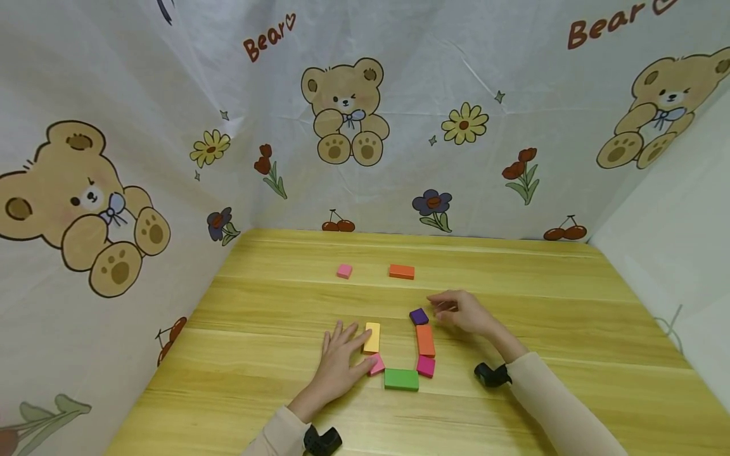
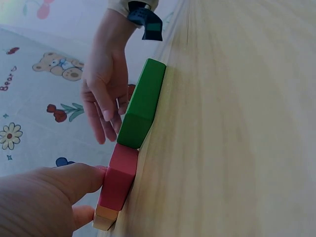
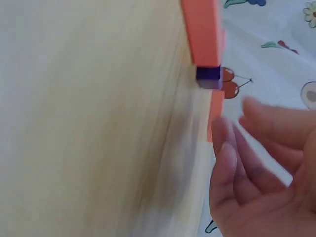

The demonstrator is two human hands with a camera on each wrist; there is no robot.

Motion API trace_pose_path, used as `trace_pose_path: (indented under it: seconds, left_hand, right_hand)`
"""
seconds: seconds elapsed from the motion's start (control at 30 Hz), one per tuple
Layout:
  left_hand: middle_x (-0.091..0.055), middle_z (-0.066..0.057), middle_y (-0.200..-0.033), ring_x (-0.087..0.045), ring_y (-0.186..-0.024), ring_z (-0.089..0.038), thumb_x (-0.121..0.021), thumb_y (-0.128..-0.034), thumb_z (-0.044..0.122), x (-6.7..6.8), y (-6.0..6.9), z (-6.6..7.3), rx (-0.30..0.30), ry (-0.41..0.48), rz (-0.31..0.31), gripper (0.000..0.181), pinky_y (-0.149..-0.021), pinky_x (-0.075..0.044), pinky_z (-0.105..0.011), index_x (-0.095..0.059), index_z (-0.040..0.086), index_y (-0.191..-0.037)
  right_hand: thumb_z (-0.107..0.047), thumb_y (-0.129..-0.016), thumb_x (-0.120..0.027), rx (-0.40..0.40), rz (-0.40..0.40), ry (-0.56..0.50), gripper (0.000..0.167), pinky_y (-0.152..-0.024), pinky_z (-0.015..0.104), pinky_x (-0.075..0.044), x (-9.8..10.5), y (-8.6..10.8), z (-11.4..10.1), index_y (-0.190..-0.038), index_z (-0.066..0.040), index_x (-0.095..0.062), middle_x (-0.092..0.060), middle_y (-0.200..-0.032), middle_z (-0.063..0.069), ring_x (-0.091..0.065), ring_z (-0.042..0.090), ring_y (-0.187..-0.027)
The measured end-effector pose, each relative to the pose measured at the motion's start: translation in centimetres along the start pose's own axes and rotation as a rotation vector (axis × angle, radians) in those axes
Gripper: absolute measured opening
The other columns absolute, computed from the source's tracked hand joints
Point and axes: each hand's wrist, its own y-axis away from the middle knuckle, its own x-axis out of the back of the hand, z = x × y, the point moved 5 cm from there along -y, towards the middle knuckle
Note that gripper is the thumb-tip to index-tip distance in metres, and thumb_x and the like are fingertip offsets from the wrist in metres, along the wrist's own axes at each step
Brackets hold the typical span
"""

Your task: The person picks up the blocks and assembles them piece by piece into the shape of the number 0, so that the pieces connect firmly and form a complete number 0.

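On the wooden table, several coloured blocks lie in a U shape. Its left side has a yellow block [image 1: 372, 338] and a pink block [image 1: 377, 364]; a green block [image 1: 402, 379] forms the near side. Up the right side run a magenta block [image 1: 426, 366], an orange block [image 1: 425, 341] and a purple block [image 1: 419, 316]. My left hand [image 1: 338, 362] spreads its fingers, the thumb touching the pink block and a fingertip at the yellow one. Just right of the purple block, my right hand [image 1: 464, 313] hovers with loosely bent fingers and nothing in them.
Farther back on the table [image 1: 274, 304] lie a small pink block [image 1: 345, 271] and another orange block [image 1: 402, 272]. A bear-printed cloth [image 1: 399, 177] hangs behind the table's far edge and along the left. Each wrist wears a black camera [image 1: 322, 440].
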Motion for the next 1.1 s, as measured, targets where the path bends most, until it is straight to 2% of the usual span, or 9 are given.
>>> trace_pose_path:
  seconds: [0.17, 0.37, 0.57, 0.7, 0.93, 1.1]
  left_hand:
    - [-0.042, -0.023, -0.149, -0.017, -0.144, -0.053, -0.066, -0.0911, 0.038, -0.1, -0.1, -0.1, 0.007, -0.006, -0.015, 0.054, -0.111, -0.005, -0.072, -0.058, 0.01, -0.136]
    - [-0.042, -0.023, -0.149, -0.016, -0.145, -0.052, -0.066, -0.0909, 0.038, -0.1, -0.3, -0.2, 0.009, -0.005, -0.012, 0.055, -0.112, -0.005, -0.072, -0.058, 0.009, -0.136]
    - [-0.042, -0.023, -0.149, -0.016, -0.145, -0.052, -0.066, -0.0909, 0.039, 0.0, -0.4, -0.2, 0.01, 0.0, -0.013, 0.055, -0.112, -0.004, -0.072, -0.058, 0.009, -0.136]
    - [-0.042, -0.023, -0.15, -0.016, -0.145, -0.053, -0.066, -0.0911, 0.039, 0.0, -0.2, -0.2, 0.008, 0.004, -0.014, 0.055, -0.112, -0.004, -0.072, -0.058, 0.009, -0.136]
    - [-0.041, -0.022, -0.15, -0.015, -0.145, -0.053, -0.066, -0.0911, 0.038, -0.1, 0.0, -0.3, 0.009, 0.013, -0.02, 0.054, -0.111, -0.003, -0.072, -0.058, 0.01, -0.137]
    - [-0.042, -0.02, -0.15, -0.016, -0.145, -0.052, -0.067, -0.0905, 0.039, -0.1, 0.0, -0.2, 0.017, 0.007, -0.017, 0.054, -0.112, -0.004, -0.072, -0.058, 0.011, -0.137]
  right_hand:
    - [-0.014, -0.097, -0.06, -0.034, 0.157, -0.006, 0.038, -0.094, 0.051, -0.051, -0.4, 2.0, -0.6, -0.132, 0.0, -0.059, -0.059, -0.13, 0.021, -0.059, 0.038, -0.117]
    - [-0.022, -0.096, -0.062, 0.018, 0.224, -0.013, 0.048, -0.1, 0.058, -0.045, -2.3, 4.2, -1.9, -0.138, -0.001, -0.053, -0.051, -0.141, 0.021, -0.049, 0.042, -0.128]
    - [-0.025, -0.094, -0.066, 0.06, 0.214, 0.018, 0.055, -0.106, 0.057, -0.039, -4.0, 5.0, -1.6, -0.143, -0.006, -0.049, -0.045, -0.148, 0.017, -0.043, 0.038, -0.136]
    - [-0.026, -0.093, -0.068, 0.12, 0.19, 0.072, 0.062, -0.105, 0.061, -0.038, -4.8, 5.4, -1.3, -0.146, -0.007, -0.045, -0.037, -0.152, 0.02, -0.038, 0.042, -0.138]
    - [-0.027, -0.088, -0.07, 0.181, 0.212, 0.176, 0.067, -0.109, 0.071, -0.015, -5.3, 5.6, -1.2, -0.146, -0.005, -0.045, -0.039, -0.151, 0.023, -0.029, 0.044, -0.142]
    - [-0.033, -0.088, -0.07, 0.2, 0.217, 0.274, 0.069, -0.108, 0.071, -0.016, -5.5, 5.7, -1.3, -0.146, -0.006, -0.045, -0.041, -0.15, 0.023, -0.031, 0.045, -0.14]
